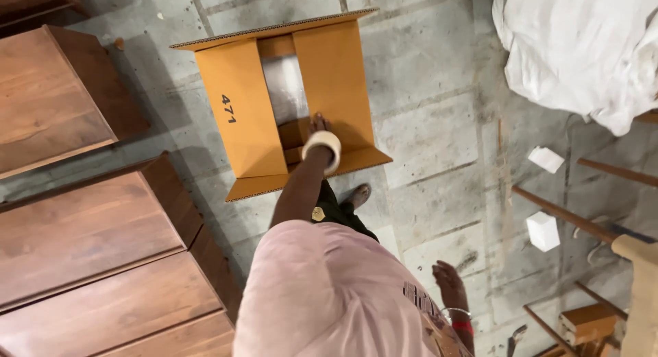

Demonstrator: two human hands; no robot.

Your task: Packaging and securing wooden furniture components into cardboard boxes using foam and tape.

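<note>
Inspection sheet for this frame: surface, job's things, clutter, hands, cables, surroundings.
Surface: bare concrete floor, stained.
Job's things: cardboard box, flaps open, on the floor; tape roll worn around the left wrist.
Clutter: two small white blocks.
Hands: left hand reaches into the box; right hand hangs free, holding nothing.
Cables: nothing seen.
Surroundings: wooden cabinets on the left, white cloth top right, wooden frame pieces on the right.
</note>
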